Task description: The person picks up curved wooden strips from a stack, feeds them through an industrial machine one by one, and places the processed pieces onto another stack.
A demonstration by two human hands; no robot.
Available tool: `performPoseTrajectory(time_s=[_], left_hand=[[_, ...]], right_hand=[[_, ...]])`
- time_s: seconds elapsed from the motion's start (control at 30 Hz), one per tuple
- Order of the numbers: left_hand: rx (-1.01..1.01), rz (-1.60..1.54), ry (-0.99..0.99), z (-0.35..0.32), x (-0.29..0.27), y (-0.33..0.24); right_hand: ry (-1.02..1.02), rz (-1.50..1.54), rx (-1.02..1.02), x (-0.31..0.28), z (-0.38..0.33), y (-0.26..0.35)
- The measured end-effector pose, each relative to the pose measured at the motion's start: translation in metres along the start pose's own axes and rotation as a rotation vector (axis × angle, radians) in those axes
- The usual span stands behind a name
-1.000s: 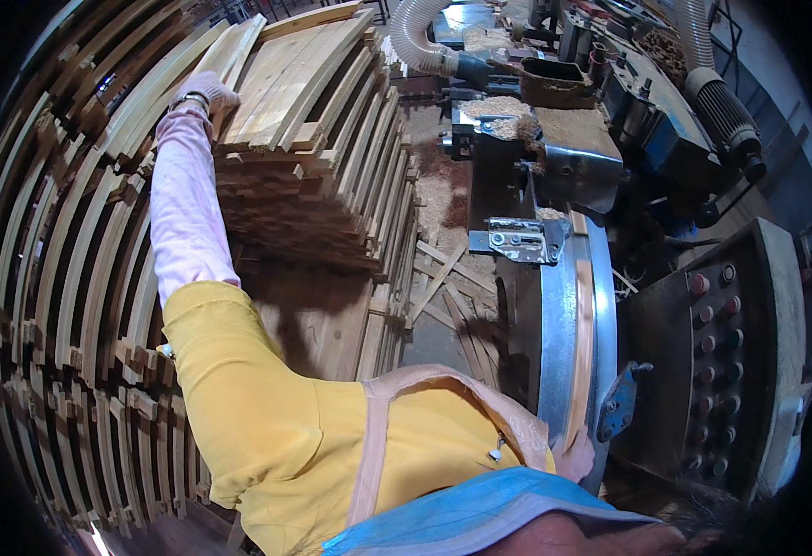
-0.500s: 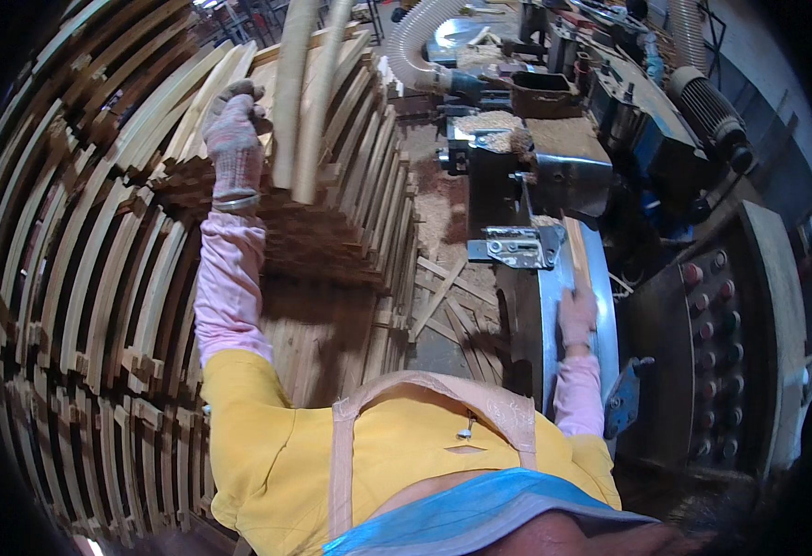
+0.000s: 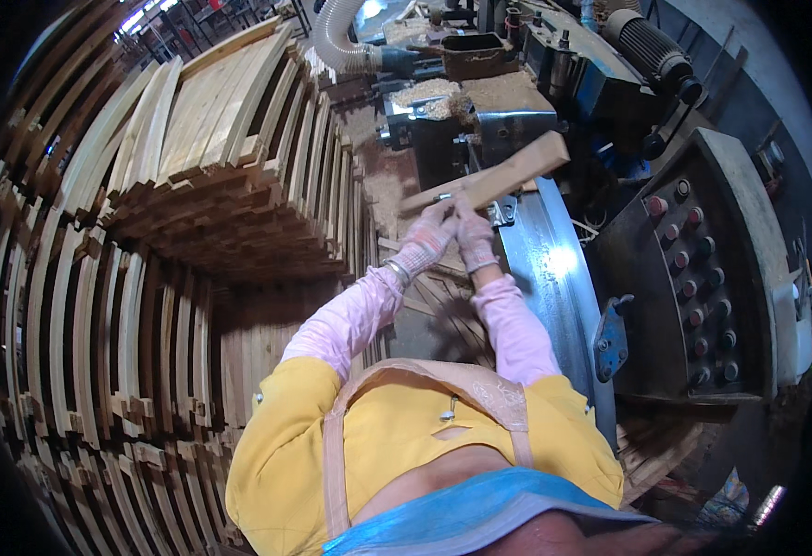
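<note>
- Two gloved hands meet on one short wooden slat (image 3: 494, 181), which slants from the centre of the view up toward one o'clock, over the curved steel bed (image 3: 545, 278) of the machine (image 3: 517, 120)
- Left hand (image 3: 425, 243) is closed around the slat's lower end; right hand (image 3: 474, 236), just beside it, is also wrapped around the wood
- The step in hand looks like presenting the slat to the machine; the next move would call for lining its far end up squarely with the guide, with both grips kept firm
- The slat is pale, flat and straight-edged, rough-sawn in look; the gloves are knitted, speckled pink and white
- Tall stacks of curved slats (image 3: 230, 167) fill nine to eleven o'clock, their ends stepped like stairs
- A ribbed hose (image 3: 336, 42) arcs at twelve o'clock; sawdust lies on the machine top
- A grey panel with red knobs (image 3: 703, 278) sits at three o'clock
</note>
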State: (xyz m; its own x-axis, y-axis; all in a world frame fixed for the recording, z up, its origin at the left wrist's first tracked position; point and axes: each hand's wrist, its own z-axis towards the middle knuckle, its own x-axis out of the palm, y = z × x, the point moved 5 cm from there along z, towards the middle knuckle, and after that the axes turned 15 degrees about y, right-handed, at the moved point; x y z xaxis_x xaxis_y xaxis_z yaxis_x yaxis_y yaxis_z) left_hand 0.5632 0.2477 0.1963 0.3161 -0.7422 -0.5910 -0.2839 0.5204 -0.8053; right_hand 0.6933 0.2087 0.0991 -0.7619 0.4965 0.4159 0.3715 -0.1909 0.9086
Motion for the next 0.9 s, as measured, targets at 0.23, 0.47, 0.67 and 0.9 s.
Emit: performPoseTrajectory(time_s=[0.23, 0.47, 0.67, 0.9], left_hand=[[-0.116, 0.125, 0.724, -0.022, 0.068, -0.059], [0.091, 0.331, 0.347, -0.08, -0.027, -0.064], [0.383, 0.632, -0.525, -0.181, -0.239, -0.068], [-0.424, 1.229, -0.794, -0.21, -0.422, -0.073]], right_hand=[[-0.065, -1.636, 0.274, -0.076, -0.04, 0.154], [-0.108, -1.687, 0.318, -0.134, -0.21, 0.087], [-0.254, -1.706, 0.394, -0.149, -0.289, 0.069], [-0.446, -1.764, 0.308, -0.139, -0.149, 0.072]])
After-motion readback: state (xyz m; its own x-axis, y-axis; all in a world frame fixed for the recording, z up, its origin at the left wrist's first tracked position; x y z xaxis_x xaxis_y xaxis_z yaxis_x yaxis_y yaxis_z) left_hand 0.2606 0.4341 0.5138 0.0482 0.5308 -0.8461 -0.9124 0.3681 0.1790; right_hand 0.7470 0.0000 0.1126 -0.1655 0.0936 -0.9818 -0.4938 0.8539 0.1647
